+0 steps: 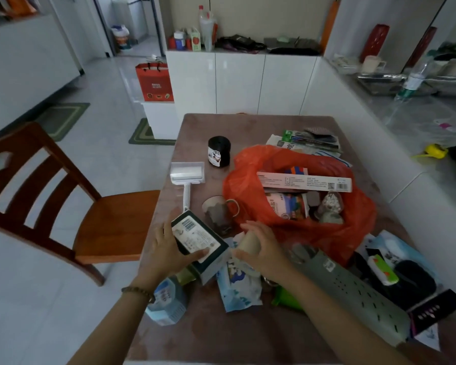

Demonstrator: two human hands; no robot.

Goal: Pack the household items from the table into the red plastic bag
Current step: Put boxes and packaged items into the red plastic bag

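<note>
The red plastic bag [353, 214] lies open in the middle of the table [208, 127], with a long white box [304, 181], a snack packet and other items inside. My left hand [166, 246] grips a dark box with a white label [199, 239] just left of the bag's mouth. My right hand [263, 248] is closed around a beige roll [249, 242] in front of the bag. A mug [217, 212], a white lint roller [186, 175] and a black spool [219, 151] stand to the bag's left.
A grey power strip [353, 293], a blue-white pouch [238, 288], a blue bottle [166, 301] and dark packets lie along the near and right table edge. More packets [308, 140] sit behind the bag. A wooden chair [63, 206] stands on the left.
</note>
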